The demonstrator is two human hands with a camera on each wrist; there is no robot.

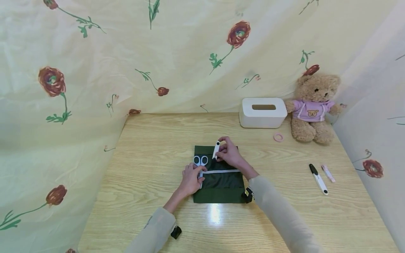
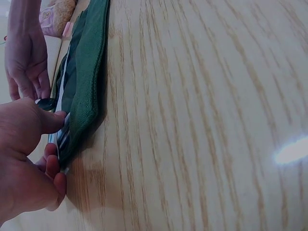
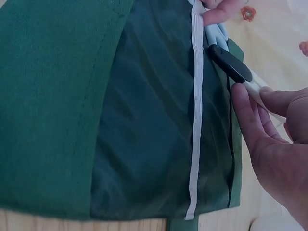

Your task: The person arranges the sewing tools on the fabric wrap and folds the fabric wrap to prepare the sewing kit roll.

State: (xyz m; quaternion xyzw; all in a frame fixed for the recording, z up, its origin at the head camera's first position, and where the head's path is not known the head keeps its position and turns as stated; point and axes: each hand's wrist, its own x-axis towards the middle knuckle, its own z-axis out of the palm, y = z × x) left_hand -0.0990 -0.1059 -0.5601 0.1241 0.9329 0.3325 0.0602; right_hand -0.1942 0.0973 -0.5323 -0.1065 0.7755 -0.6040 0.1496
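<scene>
A dark green cloth organizer [image 1: 218, 196] lies spread on the table, crossed by a white elastic band [image 3: 197, 115]. Scissors with pale handles [image 1: 200, 161] lie under the band at its left side. My left hand [image 1: 190, 178] is at that side, thumb and fingers pinching the band beside the scissors. In my right hand [image 1: 230, 154] is a slim white-handled tool with a black cap [image 3: 231, 63], pinched between thumb and fingers. Its black end points down toward the organizer, close to the band and the scissors' handles.
On the right of the table lie a similar black-and-white tool [image 1: 319, 179] and a small pink-and-white item [image 1: 328, 173]. A pink ring [image 1: 278, 137] lies before a white tissue box [image 1: 263, 121]. Beside the box sits a teddy bear [image 1: 314, 109]. Flowered cloth hangs behind the table.
</scene>
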